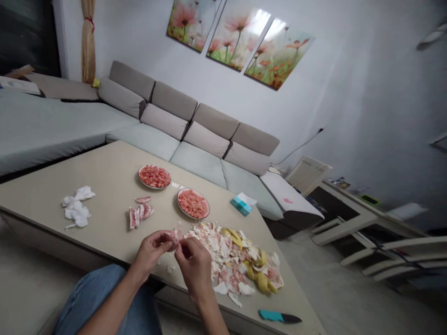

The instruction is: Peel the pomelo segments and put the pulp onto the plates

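We hold a segment (173, 238) of pink fruit just above the near edge of the counter (104, 181), between our two hands. Our left hand (166, 242) is nearly closed, thumb and forefinger curled around the segment's left part. Our right hand (181, 243) is drawn in too, thumb and forefinger pinched on its near right side; how firmly, we cannot tell.

Beyond our left hand lie a few wedges (140, 214), most clustered together and one just behind them. Farther back are two dark-rimmed plates, the left one (161, 187) and the right one (184, 212), each heaped with pink pulp (193, 203).

Beside our right hand spreads a pile of scraps (223, 253), pale and pink, with curls of yellow rind (261, 281) at its right. A teal-handled knife (274, 316) lies near the counter's right end, a tissue box (241, 206) stands behind the scraps, and crumpled tissues (77, 209) lie far left.
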Available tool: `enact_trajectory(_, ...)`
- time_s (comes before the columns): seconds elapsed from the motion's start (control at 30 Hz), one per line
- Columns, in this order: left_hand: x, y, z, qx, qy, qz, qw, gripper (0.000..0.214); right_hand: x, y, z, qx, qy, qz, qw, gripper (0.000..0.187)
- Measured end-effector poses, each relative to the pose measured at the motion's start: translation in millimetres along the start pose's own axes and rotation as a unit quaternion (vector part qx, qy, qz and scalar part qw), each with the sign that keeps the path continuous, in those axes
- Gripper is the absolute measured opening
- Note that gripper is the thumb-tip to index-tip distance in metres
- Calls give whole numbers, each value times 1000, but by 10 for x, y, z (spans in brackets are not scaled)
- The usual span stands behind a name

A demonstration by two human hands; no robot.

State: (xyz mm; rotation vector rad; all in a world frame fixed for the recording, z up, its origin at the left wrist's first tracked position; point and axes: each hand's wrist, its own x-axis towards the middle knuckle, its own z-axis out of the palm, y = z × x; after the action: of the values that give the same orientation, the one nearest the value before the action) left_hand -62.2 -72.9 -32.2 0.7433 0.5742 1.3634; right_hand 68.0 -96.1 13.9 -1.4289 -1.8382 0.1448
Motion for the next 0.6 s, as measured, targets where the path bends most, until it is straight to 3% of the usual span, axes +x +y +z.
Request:
enact_trajectory(0.23, 38, -1, -48, -75, 7, 3, 997, 20, -23, 173, 30, 121, 10, 133, 984, 10)
enact_trajectory(0.5, 37, -12, -89, -118, 10, -22, 993, 24, -65, 540, -25, 54, 20, 145, 988, 31)
enact_trajectory(0.6, 32, -3, -72, -104, 13, -27, 994, 24, -79, 593, -24, 40, 5, 130, 991, 21)
